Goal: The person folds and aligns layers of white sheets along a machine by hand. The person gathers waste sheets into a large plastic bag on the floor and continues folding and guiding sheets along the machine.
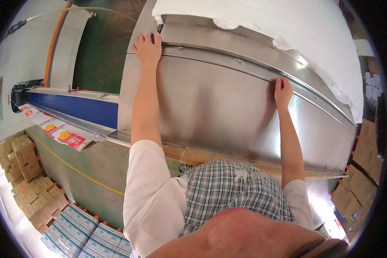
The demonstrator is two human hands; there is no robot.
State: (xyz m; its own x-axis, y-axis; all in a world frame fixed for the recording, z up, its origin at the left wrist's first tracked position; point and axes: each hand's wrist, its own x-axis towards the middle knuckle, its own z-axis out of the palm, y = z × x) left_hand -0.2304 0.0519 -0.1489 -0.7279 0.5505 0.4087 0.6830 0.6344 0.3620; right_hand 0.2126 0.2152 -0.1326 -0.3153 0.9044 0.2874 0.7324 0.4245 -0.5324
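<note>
One plaid apron (234,185) nearest; left hand (148,50), right hand (284,93) well apart, one steel rail (210,54) at both; whether gripping, can't tell.

The left arm (145,107) is stretched forward, nearly straight, with its forearm bared. At its end the back of the left grip (149,53) is shown, its fingers (148,38) parted and slightly bent. The right arm (290,137) is likewise extended, well apart from the left, and is slanted slightly inward towards the wrist. In the right grip (283,93) the fingers are bunched and curled; whether they are fully closed cannot be told.
</note>
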